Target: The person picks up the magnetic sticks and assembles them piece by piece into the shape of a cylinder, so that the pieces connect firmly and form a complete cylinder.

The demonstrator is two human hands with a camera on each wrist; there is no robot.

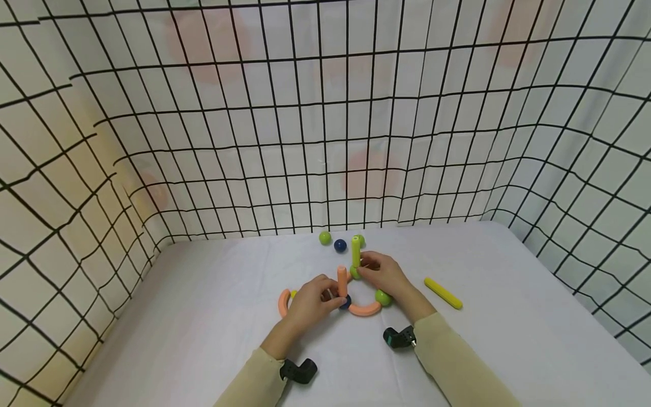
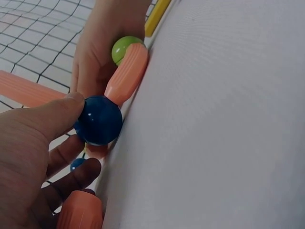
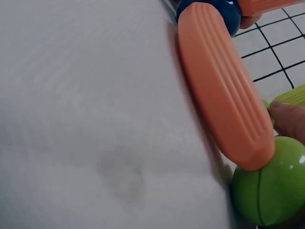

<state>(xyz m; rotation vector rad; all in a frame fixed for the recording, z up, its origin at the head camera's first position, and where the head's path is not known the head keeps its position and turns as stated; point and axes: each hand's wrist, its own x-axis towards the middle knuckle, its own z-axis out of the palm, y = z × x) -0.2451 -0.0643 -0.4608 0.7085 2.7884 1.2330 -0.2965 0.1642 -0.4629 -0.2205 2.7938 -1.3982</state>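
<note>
A ring of orange curved sticks and balls lies on the table. My left hand pinches its dark blue ball, thumb on top. From that ball an orange straight stick stands upright. My right hand pinches a lime-green stick near its foot, where it stands upright on a green ball. Another green ball, under the right wrist, joins the blue one through an orange curved stick. The right fingertips are partly hidden in the right wrist view.
Behind the ring lie a green ball, a blue ball and a third, green ball. A yellow stick lies to the right. Left of my left hand is a loose orange curved piece. Black-grid netting surrounds the white table.
</note>
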